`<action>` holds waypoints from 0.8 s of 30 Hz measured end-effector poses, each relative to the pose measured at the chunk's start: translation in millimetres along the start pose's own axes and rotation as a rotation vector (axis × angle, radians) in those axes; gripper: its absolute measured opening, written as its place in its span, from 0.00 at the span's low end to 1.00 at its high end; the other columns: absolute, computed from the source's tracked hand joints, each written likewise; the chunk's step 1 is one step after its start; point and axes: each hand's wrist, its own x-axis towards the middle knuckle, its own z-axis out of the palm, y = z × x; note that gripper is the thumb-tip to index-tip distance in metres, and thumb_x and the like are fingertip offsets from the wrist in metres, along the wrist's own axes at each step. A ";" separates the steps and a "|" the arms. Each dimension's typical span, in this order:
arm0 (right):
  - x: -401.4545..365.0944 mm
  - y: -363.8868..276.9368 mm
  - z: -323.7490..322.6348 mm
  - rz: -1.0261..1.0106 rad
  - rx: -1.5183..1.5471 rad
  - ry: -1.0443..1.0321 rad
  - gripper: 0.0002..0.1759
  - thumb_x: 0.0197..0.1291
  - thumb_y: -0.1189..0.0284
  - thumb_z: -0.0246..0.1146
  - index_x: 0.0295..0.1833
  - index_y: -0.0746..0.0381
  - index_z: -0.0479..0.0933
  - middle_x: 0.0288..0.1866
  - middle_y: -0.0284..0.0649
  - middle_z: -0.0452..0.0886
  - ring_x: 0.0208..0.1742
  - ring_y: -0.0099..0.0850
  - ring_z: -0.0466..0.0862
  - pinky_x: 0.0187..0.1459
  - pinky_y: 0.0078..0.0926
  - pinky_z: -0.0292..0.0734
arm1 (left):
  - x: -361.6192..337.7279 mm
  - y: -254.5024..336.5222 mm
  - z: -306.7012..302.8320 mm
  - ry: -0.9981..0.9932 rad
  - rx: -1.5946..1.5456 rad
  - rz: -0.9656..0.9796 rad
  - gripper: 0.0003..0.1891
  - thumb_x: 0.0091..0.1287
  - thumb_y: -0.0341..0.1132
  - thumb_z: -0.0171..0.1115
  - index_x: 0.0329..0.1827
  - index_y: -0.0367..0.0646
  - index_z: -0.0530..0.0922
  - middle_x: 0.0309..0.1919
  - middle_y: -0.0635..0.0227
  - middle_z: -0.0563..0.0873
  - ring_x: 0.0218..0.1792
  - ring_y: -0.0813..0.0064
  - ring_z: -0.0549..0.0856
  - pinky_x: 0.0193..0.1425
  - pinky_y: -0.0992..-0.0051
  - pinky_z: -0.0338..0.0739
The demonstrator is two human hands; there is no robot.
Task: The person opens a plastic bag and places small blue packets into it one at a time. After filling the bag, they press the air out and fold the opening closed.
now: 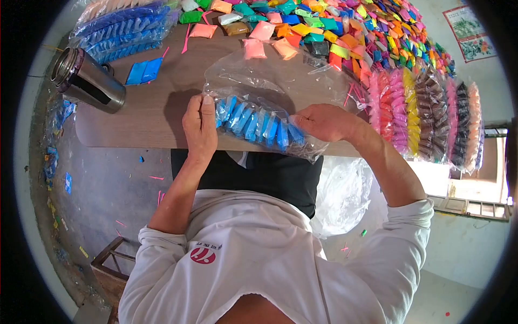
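Right at the tabletop's [124,129] near edge is a clear bag [243,73] with a row of blue packets [260,127] inside. The left hand [200,125] grips its left end, thumb on top; the right hand [325,121] grasps its right end. Beyond lies a colourful heap [372,32]; a steel flask [97,86] is leftward, filled bags [413,113] rightward.

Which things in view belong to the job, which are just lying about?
Likely the job:
- clear bag between left hand and right hand
- blue packets inside it
- heaped coloured packets
- filled bags at right

Likely just about:
- metal flask
- wooden stool
- wall poster
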 end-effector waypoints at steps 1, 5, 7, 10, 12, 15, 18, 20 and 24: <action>1.6 2.3 -0.6 -0.057 0.023 0.029 0.22 0.73 0.57 0.50 0.47 0.66 0.78 0.42 0.52 0.82 0.43 0.50 0.81 0.51 0.39 0.74 | 0.2 0.0 0.0 -0.001 0.002 0.005 0.13 0.76 0.36 0.51 0.43 0.34 0.78 0.30 0.66 0.79 0.32 0.78 0.74 0.38 0.74 0.70; 4.1 16.1 -1.2 -0.127 0.133 0.173 0.19 0.70 0.60 0.54 0.52 0.65 0.78 0.48 0.52 0.82 0.47 0.50 0.81 0.53 0.40 0.74 | 0.3 -1.0 1.2 0.010 -0.016 0.020 0.13 0.76 0.37 0.51 0.43 0.34 0.78 0.31 0.66 0.80 0.32 0.78 0.74 0.38 0.74 0.70; 3.3 16.8 -0.4 -0.118 0.107 0.216 0.19 0.68 0.62 0.55 0.56 0.64 0.77 0.51 0.51 0.81 0.50 0.50 0.80 0.55 0.40 0.74 | 0.5 -2.9 2.3 0.023 -0.027 0.027 0.13 0.76 0.37 0.51 0.43 0.34 0.78 0.30 0.66 0.80 0.32 0.79 0.74 0.37 0.74 0.70; -1.3 9.6 1.9 -0.122 -0.060 0.182 0.21 0.66 0.64 0.55 0.60 0.64 0.75 0.53 0.51 0.81 0.55 0.49 0.79 0.58 0.40 0.73 | 0.5 -4.2 3.4 0.033 -0.041 0.028 0.13 0.76 0.37 0.51 0.43 0.34 0.78 0.30 0.67 0.79 0.32 0.79 0.74 0.37 0.74 0.70; -2.2 -1.4 0.7 -0.081 -0.159 0.119 0.22 0.66 0.64 0.55 0.61 0.64 0.74 0.53 0.52 0.80 0.57 0.48 0.78 0.59 0.39 0.72 | 0.1 -2.7 2.4 0.019 -0.027 0.000 0.13 0.76 0.37 0.51 0.43 0.34 0.78 0.29 0.67 0.79 0.32 0.79 0.74 0.37 0.75 0.70; 0.1 5.3 -5.0 -0.231 -0.132 0.084 0.23 0.61 0.67 0.57 0.60 0.64 0.75 0.51 0.53 0.81 0.54 0.48 0.80 0.57 0.39 0.73 | 0.4 -1.2 3.5 0.025 -0.032 0.010 0.13 0.76 0.37 0.51 0.42 0.34 0.78 0.28 0.68 0.78 0.31 0.80 0.73 0.36 0.75 0.69; 4.5 12.4 -4.8 -0.319 0.019 0.107 0.23 0.54 0.67 0.58 0.56 0.64 0.77 0.47 0.52 0.82 0.50 0.49 0.81 0.54 0.39 0.74 | 1.2 0.1 1.7 0.021 -0.012 0.010 0.13 0.76 0.37 0.51 0.42 0.35 0.78 0.28 0.68 0.78 0.31 0.80 0.73 0.36 0.75 0.69; 4.6 9.2 -9.7 -0.280 -0.061 0.086 0.22 0.51 0.68 0.59 0.52 0.65 0.78 0.43 0.51 0.83 0.48 0.48 0.82 0.52 0.39 0.75 | 1.0 0.9 1.3 0.016 -0.006 0.006 0.13 0.76 0.37 0.51 0.41 0.35 0.78 0.28 0.68 0.78 0.31 0.80 0.73 0.36 0.75 0.69; 2.9 0.7 -6.4 -0.123 -0.044 0.201 0.20 0.50 0.65 0.62 0.46 0.66 0.80 0.38 0.49 0.83 0.45 0.45 0.83 0.49 0.38 0.77 | 0.4 2.0 1.4 0.015 -0.007 0.004 0.13 0.77 0.37 0.51 0.41 0.34 0.77 0.28 0.68 0.78 0.31 0.80 0.73 0.36 0.75 0.69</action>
